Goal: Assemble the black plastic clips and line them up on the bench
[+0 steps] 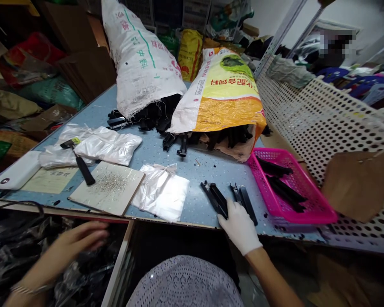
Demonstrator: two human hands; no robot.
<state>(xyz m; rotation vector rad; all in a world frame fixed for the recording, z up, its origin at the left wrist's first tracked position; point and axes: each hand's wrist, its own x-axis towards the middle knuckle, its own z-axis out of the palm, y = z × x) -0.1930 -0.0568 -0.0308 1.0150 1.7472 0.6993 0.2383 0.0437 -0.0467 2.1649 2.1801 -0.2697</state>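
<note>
My right hand [240,228], in a white glove, is at the front of the blue table. Its thumb and forefinger close around the near end of a black plastic part [218,198]. Just right of the fingers lie more long black plastic parts [248,204]. My left hand [88,236] is bare and slightly blurred, fingers stretched out with nothing visible in them. It hovers over an open drawer [83,273] of black parts in clear plastic bags, below the table's front edge.
A pink basket [307,219] holds black parts at the right, before a perforated white panel [294,102]. Two woven sacks, one white [147,64] and one yellow-orange [230,102], spill black parts. A hammer [83,168], a board [105,200] and plastic bags [166,192] lie leftward.
</note>
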